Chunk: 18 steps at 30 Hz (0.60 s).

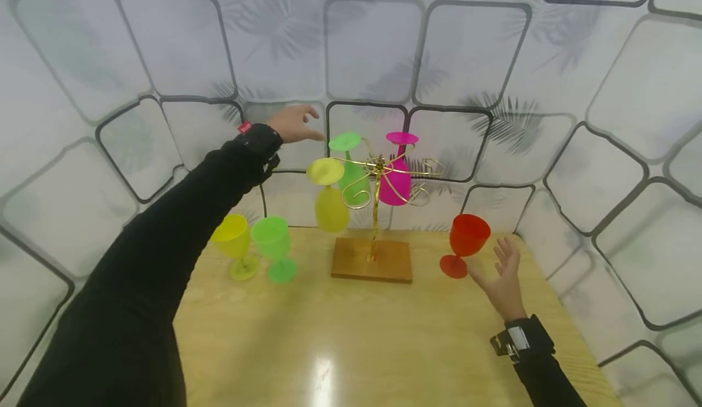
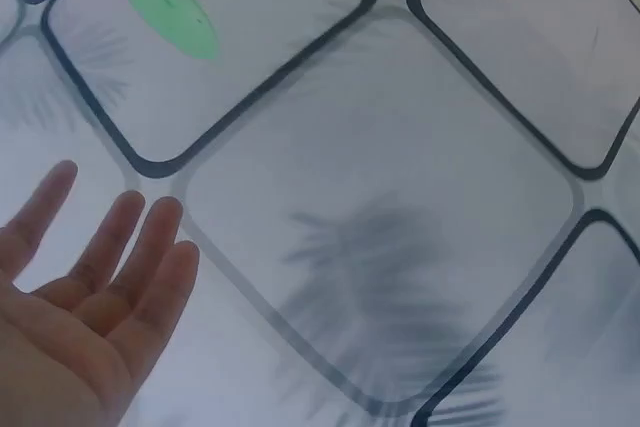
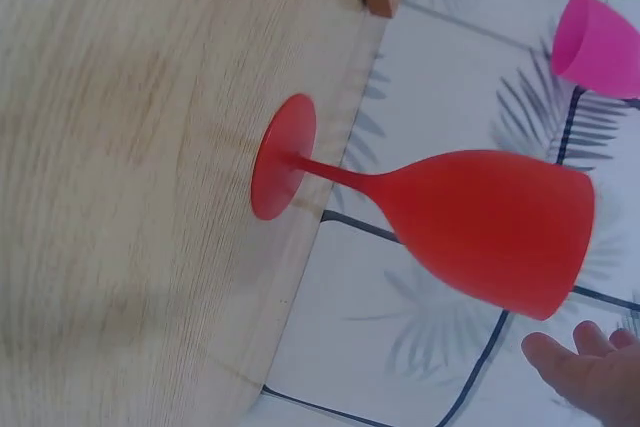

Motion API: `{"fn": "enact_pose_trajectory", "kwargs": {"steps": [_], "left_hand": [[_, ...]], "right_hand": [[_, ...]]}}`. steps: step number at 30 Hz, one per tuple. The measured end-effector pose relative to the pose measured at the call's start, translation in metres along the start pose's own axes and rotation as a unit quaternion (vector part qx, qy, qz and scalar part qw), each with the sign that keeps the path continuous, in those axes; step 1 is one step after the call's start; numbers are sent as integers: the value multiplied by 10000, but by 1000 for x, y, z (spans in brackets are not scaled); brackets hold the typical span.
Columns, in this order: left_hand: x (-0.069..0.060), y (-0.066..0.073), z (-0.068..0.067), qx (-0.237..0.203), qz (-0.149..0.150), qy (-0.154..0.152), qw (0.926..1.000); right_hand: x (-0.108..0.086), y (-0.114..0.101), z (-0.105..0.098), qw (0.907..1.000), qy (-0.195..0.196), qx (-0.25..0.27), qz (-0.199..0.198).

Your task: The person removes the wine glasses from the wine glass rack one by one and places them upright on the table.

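Left hand (image 1: 294,123): empty, fingers apart, near the green cup (image 1: 350,174) hung inverted on the rack (image 1: 389,267). Right hand (image 1: 501,279): empty, fingers spread. Red cup (image 1: 469,235): upright on the bench (image 1: 384,334), just beside the right hand (contact hard to tell). Likely faults: a brushed rim tipping the slim-stemmed red cup; a left-hand knock unhooking the green.

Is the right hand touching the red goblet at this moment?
Apart. The right wrist view shows it: a gap of patterned wall is visible between the right hand and the red goblet.
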<state>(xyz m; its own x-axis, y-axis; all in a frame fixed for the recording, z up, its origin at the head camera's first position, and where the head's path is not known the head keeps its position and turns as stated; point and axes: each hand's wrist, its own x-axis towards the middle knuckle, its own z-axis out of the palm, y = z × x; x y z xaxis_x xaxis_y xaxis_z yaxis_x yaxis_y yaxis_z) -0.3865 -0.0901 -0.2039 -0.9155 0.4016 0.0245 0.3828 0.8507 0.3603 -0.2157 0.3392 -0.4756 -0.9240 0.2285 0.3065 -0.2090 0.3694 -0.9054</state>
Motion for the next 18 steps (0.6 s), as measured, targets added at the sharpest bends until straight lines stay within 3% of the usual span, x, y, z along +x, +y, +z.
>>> {"fn": "enact_pose_trajectory", "kwargs": {"steps": [4, 8, 13, 18], "left_hand": [[34, 7, 10, 527, 118, -262, 9982], [58, 10, 20, 642, 76, -536, 9965], [79, 11, 30, 664, 52, -710, 9953], [90, 11, 38, 659, 56, -901, 9937]], "right_hand": [[-21, -7, 4, 9998, 12, -114, -141], [-35, -8, 8, 9990, 27, -267, -360], [-43, -3, 6, 9981, 98, -349, -491], [-44, 3, 2, 9977, 131, -215, -622]]}}
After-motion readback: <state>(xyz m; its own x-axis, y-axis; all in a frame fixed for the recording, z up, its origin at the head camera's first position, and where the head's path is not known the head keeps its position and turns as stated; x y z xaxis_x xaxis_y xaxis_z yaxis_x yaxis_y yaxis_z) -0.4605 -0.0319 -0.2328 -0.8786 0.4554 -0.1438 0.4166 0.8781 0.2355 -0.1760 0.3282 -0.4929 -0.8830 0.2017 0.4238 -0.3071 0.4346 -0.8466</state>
